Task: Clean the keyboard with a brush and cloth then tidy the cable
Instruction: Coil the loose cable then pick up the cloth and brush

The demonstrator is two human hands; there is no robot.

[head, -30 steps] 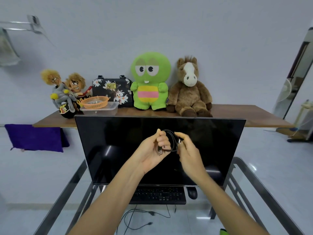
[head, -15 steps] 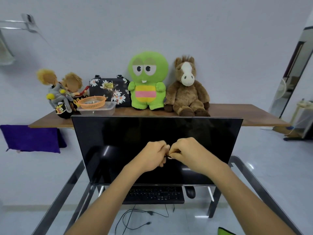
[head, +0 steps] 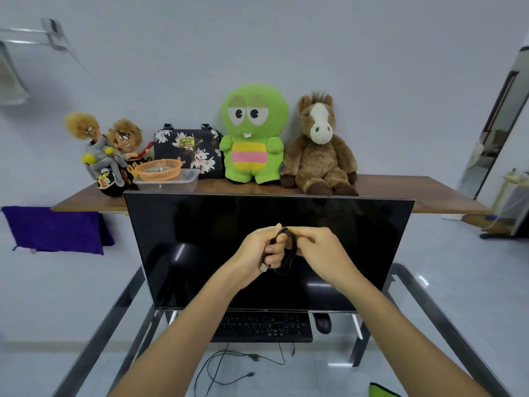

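Observation:
A thin black cable (head: 289, 257) is coiled into a small loop, held up in front of the dark monitor (head: 200, 239). My left hand (head: 259, 250) grips the coil, with the silver plug end poking out below its fingers. My right hand (head: 322, 250) pinches the top of the same loop from the right. The black keyboard (head: 263, 325) lies under the monitor on the glass table (head: 435, 310), partly hidden by my left forearm. A green cloth corner (head: 378, 391) shows at the bottom right. No brush is in view.
A black mouse (head: 323, 323) sits right of the keyboard. Loose cables (head: 229, 368) lie on the floor below the glass. Behind the monitor, a wooden shelf (head: 415, 193) carries plush toys, a floral bag, and an orange basket (head: 159, 169) on a plastic box.
My hands came together over the cable, then parted slightly; the coiled loop now hangs visible between them again. The view shifted a little.

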